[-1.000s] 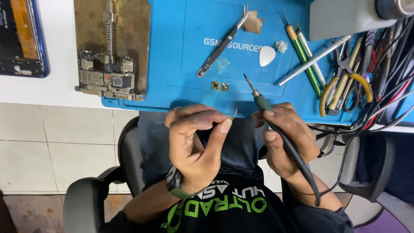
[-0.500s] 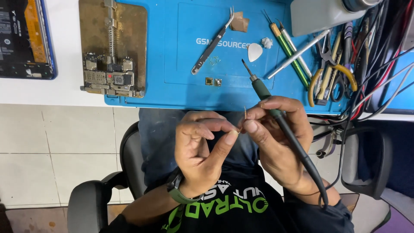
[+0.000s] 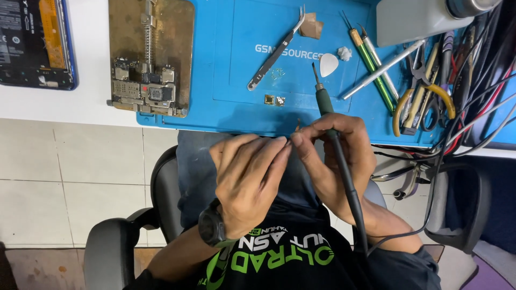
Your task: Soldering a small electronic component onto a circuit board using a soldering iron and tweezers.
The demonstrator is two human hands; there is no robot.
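Head view: the left hand (image 3: 250, 174) and right hand (image 3: 336, 156) meet fingertip to fingertip, pinching a tiny thing (image 3: 298, 125) too small to make out. The right hand also grips a soldering iron (image 3: 325, 104), its cord running back past the wrist. Beyond them lies the blue mat (image 3: 226, 80). Both hands have moved closer together than before.
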